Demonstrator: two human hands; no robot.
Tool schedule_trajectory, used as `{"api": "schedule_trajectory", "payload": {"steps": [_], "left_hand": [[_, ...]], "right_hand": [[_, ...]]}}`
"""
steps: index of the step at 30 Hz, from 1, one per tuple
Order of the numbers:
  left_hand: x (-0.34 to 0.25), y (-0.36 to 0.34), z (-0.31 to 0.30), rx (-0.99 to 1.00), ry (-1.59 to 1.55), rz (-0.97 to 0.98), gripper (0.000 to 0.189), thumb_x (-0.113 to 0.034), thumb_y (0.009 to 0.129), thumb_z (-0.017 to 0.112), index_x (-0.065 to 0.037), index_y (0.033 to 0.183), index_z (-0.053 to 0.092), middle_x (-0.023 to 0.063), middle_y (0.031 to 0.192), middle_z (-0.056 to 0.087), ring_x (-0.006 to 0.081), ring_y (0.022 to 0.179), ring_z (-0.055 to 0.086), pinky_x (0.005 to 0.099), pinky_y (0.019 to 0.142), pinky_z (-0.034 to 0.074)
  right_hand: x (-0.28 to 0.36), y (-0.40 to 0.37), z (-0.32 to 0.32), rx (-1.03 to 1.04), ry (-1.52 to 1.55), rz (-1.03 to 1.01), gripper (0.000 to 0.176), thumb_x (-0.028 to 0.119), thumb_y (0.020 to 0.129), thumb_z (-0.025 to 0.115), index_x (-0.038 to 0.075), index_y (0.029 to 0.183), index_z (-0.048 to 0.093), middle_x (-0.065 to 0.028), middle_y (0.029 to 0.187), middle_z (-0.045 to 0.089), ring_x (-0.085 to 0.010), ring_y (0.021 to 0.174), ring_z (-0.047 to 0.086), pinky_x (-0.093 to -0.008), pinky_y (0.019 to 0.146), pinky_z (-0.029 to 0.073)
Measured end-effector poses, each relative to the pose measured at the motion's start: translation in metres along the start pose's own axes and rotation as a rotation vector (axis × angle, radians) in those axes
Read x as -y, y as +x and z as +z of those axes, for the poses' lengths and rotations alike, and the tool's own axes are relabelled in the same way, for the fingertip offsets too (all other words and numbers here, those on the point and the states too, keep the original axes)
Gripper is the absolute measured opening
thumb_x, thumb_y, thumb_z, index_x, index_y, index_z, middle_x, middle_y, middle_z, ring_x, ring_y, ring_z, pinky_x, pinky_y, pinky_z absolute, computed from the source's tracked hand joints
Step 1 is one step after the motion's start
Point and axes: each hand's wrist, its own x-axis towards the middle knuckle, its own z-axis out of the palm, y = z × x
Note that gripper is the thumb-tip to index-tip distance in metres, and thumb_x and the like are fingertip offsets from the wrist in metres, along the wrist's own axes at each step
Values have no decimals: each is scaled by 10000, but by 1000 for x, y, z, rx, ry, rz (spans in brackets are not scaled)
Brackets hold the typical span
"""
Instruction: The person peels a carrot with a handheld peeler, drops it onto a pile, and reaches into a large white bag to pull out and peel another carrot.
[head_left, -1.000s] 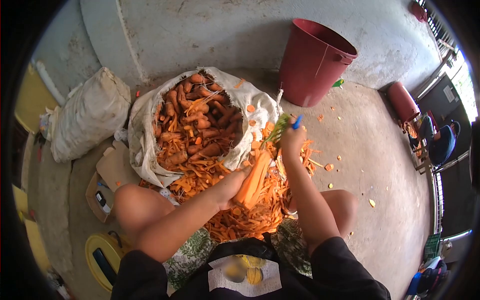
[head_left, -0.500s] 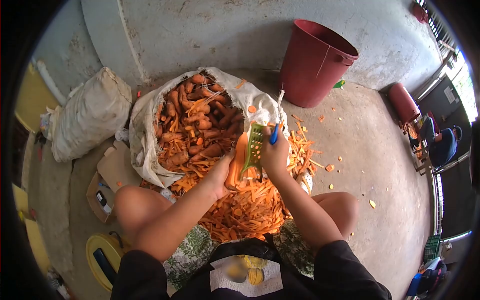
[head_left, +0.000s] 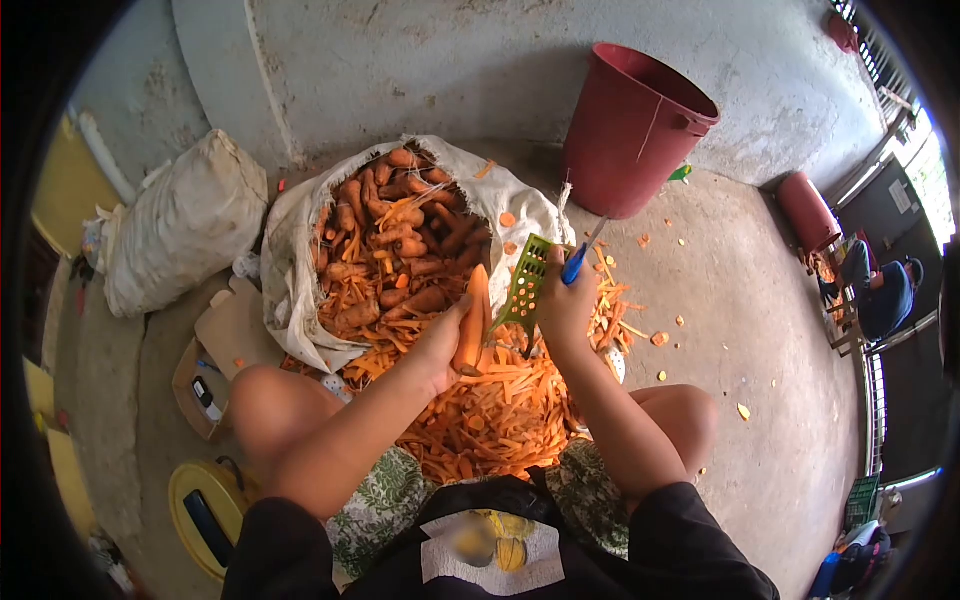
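Observation:
My left hand (head_left: pixel 442 348) is closed around an orange carrot (head_left: pixel 474 325), its peeled-looking side facing up and right. In my right hand (head_left: pixel 567 312) is a green peeler (head_left: pixel 522 292) with a perforated face, held just right of the carrot and apart from it. A knife (head_left: pixel 574 265) with a blue handle is gripped in the same hand, its blade pointing up and away. Beneath both hands lies a heap of carrot peelings (head_left: pixel 490 425). Beyond my left hand a white sack (head_left: pixel 288 285) lies open, full of whole carrots (head_left: pixel 408 245) mixed with strips of peel.
A tall red bin (head_left: pixel 620 140) stands against the wall. To the left are a stuffed white sack (head_left: pixel 190 225), a cardboard box (head_left: pixel 235 325) and a yellow lid (head_left: pixel 190 490) bearing a phone (head_left: pixel 207 530). A seated person (head_left: pixel 885 300) is at far right, near another red bin (head_left: pixel 806 210).
The peeler has come away from the carrot, moving right and tilting. My right hand has turned, so the knife blade now shows. My left hand still holds the carrot.

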Motion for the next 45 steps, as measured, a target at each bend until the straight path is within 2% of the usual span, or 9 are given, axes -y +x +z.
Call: {"api": "schedule_trajectory", "payload": {"steps": [2, 11, 17, 22, 24, 27, 30, 34, 45], "left_hand": [[1, 1, -1, 37, -82, -13, 270, -330, 900, 390, -115, 993, 523, 14, 855, 583, 120, 778, 563, 260, 657, 483], [16, 1, 8, 138, -226, 11, 305, -296, 928, 287, -80, 1055, 459, 42, 938, 557, 140, 814, 569, 287, 708, 497], [19, -5, 12, 120, -82, 21, 324, -314, 926, 281, -61, 1009, 466, 47, 861, 551, 132, 741, 566, 290, 672, 510], [27, -34, 35, 99, 262, -143, 399, -369, 918, 293, -26, 1050, 448, 60, 815, 544, 129, 703, 564, 280, 600, 508], [24, -45, 41, 144, 340, -152, 413, -375, 915, 299, -17, 1062, 444, 67, 833, 543, 129, 711, 565, 276, 605, 507], [22, -35, 30, 231, 356, -142, 427, -384, 910, 314, -11, 1070, 445, 79, 866, 541, 129, 725, 567, 272, 610, 505], [12, -25, 17, 165, 197, -122, 444, -420, 882, 379, -18, 1055, 456, 84, 871, 543, 139, 746, 572, 285, 614, 508], [0, -12, 5, 54, -3, -75, 421, -403, 822, 515, -33, 1017, 464, 74, 814, 552, 167, 667, 593, 281, 566, 524], [-18, -13, -3, 101, 299, 53, 294, -181, 804, 509, -24, 1043, 439, 84, 815, 523, 176, 702, 580, 306, 581, 529]], "right_hand": [[8, -10, 3, 56, 169, 86, 280, 227, 873, 463, -1, 712, 438, -90, 506, 407, -152, 470, 355, -324, 464, 321], [6, -23, 13, 62, 12, 60, 279, 216, 867, 476, -11, 708, 451, -122, 512, 430, -215, 446, 366, -344, 462, 332], [-7, -18, 19, 47, -153, 38, 280, 229, 861, 480, -13, 721, 486, -166, 558, 502, -271, 471, 468, -375, 482, 361], [-58, 39, 8, -180, -139, 260, 289, 256, 863, 461, -9, 764, 517, -186, 633, 549, -314, 554, 519, -404, 532, 386], [-86, 57, 0, -395, -316, 151, 356, 293, 857, 471, -25, 708, 528, -115, 581, 545, -201, 529, 504, -362, 517, 382], [-108, 74, -11, -377, -125, 385, 352, 288, 854, 484, -24, 696, 528, -117, 594, 554, -200, 525, 508, -354, 516, 386], [-94, 74, -9, -323, -126, 330, 294, 240, 856, 472, -18, 718, 501, -116, 592, 529, -223, 514, 508, -354, 502, 375], [-35, 45, 8, -109, 491, 319, 280, 234, 857, 506, 67, 636, 465, 49, 534, 370, -56, 479, 319, -239, 447, 265], [6, 27, -10, 341, -109, 34, 301, 275, 828, 529, -7, 723, 514, -43, 522, 427, -133, 480, 374, -297, 479, 333]]}}
